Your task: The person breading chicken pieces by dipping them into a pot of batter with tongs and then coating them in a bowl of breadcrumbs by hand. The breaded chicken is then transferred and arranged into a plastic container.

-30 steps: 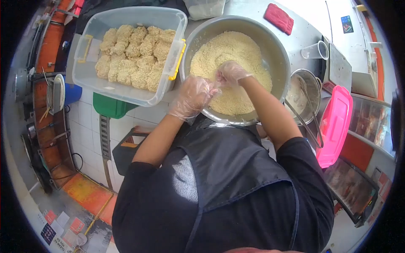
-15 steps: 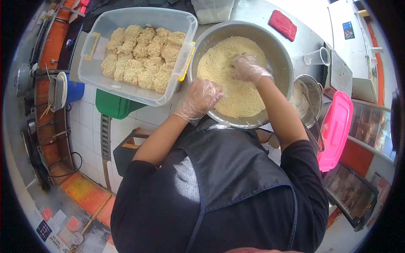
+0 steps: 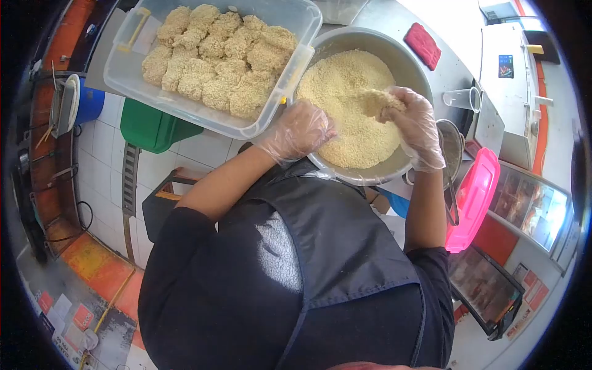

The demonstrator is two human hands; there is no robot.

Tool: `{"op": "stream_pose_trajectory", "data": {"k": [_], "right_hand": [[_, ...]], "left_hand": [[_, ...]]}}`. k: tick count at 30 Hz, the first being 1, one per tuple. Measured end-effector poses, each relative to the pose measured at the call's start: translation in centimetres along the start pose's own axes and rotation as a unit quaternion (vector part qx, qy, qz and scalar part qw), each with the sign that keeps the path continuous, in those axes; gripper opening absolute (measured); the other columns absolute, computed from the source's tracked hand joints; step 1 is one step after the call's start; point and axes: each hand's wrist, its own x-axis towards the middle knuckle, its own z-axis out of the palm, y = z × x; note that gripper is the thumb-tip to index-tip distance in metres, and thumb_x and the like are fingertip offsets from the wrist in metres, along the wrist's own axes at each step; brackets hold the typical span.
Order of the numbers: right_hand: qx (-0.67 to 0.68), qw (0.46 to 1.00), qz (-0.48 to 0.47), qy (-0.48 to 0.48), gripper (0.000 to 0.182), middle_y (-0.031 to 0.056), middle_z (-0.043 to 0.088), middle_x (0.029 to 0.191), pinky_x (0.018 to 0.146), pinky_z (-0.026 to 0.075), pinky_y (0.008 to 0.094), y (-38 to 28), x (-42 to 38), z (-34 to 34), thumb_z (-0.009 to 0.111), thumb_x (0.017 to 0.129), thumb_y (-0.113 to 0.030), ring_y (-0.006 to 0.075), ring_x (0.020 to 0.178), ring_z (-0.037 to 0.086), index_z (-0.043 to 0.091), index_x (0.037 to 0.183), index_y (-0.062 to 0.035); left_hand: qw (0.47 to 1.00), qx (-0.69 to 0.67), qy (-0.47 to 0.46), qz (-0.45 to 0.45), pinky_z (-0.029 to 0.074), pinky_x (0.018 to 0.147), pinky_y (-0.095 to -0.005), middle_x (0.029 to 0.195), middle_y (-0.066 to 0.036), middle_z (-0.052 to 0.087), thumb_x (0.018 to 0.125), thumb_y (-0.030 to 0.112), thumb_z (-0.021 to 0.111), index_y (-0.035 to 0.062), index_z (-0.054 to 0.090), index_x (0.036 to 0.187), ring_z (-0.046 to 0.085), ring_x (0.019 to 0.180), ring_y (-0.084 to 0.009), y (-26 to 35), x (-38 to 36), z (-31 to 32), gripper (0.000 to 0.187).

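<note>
A large metal bowl (image 3: 421,74) holds a bed of pale breadcrumbs (image 3: 354,145). My right hand (image 3: 414,123), in a clear plastic glove, pinches a crumb-coated breaded piece (image 3: 382,102) above the right side of the crumbs. Its far end reaches toward the middle of the bowl. My left hand (image 3: 301,131), gloved too, is curled closed at the bowl's left rim; whatever its fingers hold is hidden. Left of the bowl stands a clear plastic tub (image 3: 185,111) with several breaded pieces (image 3: 216,55) packed in rows.
A red folded cloth (image 3: 422,46) and a clear plastic cup (image 3: 462,99) lie right of the bowl. Beyond my right forearm are a metal pot (image 3: 453,145) and a pink lid (image 3: 475,203). A green bin (image 3: 148,126) stands below the tub.
My right hand has come up out of the crumbs, toward the right, with a breaded piece in its fingers. My left hand stays closed at the rim. The camera view has shifted.
</note>
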Motion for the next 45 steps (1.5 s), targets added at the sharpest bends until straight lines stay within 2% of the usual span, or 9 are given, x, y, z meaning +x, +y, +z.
{"op": "stream_pose_trajectory", "data": {"k": [4,10,12,16,23,27,35,41,45], "right_hand": [[0.058,0.996,0.009,0.065,0.032,0.0134,0.069,0.110,0.078,0.060,0.0329,2.3,1.0,-0.8,0.062,0.087,0.009,0.0194,0.092,0.070,0.066,0.119,0.0087],[-0.297,0.930,0.041,0.211,0.040,0.0184,0.076,0.101,0.086,0.055,0.0414,7.1,0.7,-4.4,0.068,0.082,-0.031,0.0324,0.097,0.074,0.076,0.115,-0.0100],[-0.259,0.944,0.056,0.196,0.032,0.0089,0.076,0.096,0.083,0.056,0.0324,7.0,0.4,-5.3,0.072,0.084,-0.013,0.0159,0.089,0.072,0.073,0.113,0.0013],[0.060,0.988,0.025,0.137,0.038,0.0091,0.073,0.106,0.081,0.056,0.0334,4.8,0.4,-5.7,0.071,0.091,-0.015,0.0194,0.092,0.070,0.067,0.123,0.0042],[0.128,0.984,-0.080,0.091,0.042,0.0114,0.072,0.109,0.093,0.053,0.0345,-15.6,1.3,-0.5,0.071,0.091,-0.017,0.0197,0.102,0.067,0.064,0.126,0.0050],[0.202,0.973,-0.093,-0.055,0.041,0.0122,0.069,0.111,0.099,0.049,0.0359,-21.9,5.7,5.7,0.070,0.090,-0.014,0.0203,0.102,0.066,0.063,0.126,0.0052],[-0.067,0.961,-0.102,-0.250,0.049,0.0144,0.075,0.115,0.094,0.054,0.0368,-21.6,20.0,20.6,0.072,0.087,-0.015,0.0241,0.103,0.072,0.067,0.133,0.0002],[-0.312,0.937,-0.155,-0.020,0.027,0.0237,0.071,0.121,0.097,0.056,0.0472,-21.0,21.3,25.0,0.054,0.094,-0.005,0.0388,0.115,0.069,0.073,0.112,0.0014],[-0.378,0.899,-0.203,-0.092,0.025,0.0226,0.072,0.119,0.092,0.059,0.0471,-21.8,17.8,24.6,0.055,0.093,-0.004,0.0386,0.114,0.069,0.075,0.108,-0.0011]], "left_hand": [[1.000,0.008,0.010,0.011,0.046,0.076,-0.0480,0.080,-0.012,0.066,0.102,0.033,0.055,0.0104,0.067,0.088,0.065,0.080,-0.0340,-0.4,-0.2,-0.2,0.029],[0.998,-0.017,0.035,0.044,0.046,0.077,-0.0471,0.079,-0.010,0.067,0.102,0.037,0.054,0.0111,0.066,0.087,0.065,0.080,-0.0317,-0.7,-0.4,-0.8,0.032],[0.998,0.005,0.038,0.059,0.047,0.076,-0.0471,0.077,-0.010,0.066,0.102,0.038,0.054,0.0104,0.066,0.086,0.066,0.078,-0.0308,-0.7,-0.5,-0.6,0.034],[0.997,-0.019,0.035,0.065,0.047,0.074,-0.0475,0.075,-0.010,0.067,0.102,0.039,0.054,0.0094,0.067,0.086,0.066,0.076,-0.0300,-1.2,-0.6,-0.2,0.036],[0.997,-0.021,-0.031,0.066,0.051,0.078,-0.0499,0.078,-0.016,0.069,0.101,0.041,0.056,0.0071,0.071,0.090,0.069,0.080,-0.0342,-1.5,-0.2,0.3,0.039],[0.993,-0.111,-0.043,0.015,0.053,0.079,-0.0518,0.083,-0.016,0.070,0.100,0.041,0.058,0.0069,0.072,0.095,0.069,0.083,-0.0368,-1.5,-0.3,0.4,0.037],[0.998,-0.054,-0.027,0.001,0.052,0.086,-0.0521,0.092,-0.017,0.070,0.096,0.040,0.064,0.0066,0.073,0.106,0.069,0.090,-0.0364,-1.3,-0.7,0.7,0.036],[0.999,-0.006,0.025,0.038,0.050,0.078,-0.0555,0.082,-0.014,0.071,0.095,0.056,0.058,0.0049,0.076,0.088,0.068,0.078,-0.0356,-1.5,-0.4,1.5,0.055],[1.000,-0.002,0.014,0.027,0.050,0.085,-0.0563,0.087,-0.015,0.072,0.094,0.052,0.064,0.0030,0.077,0.093,0.069,0.086,-0.0368,-1.2,0.7,4.1,0.050]]}}
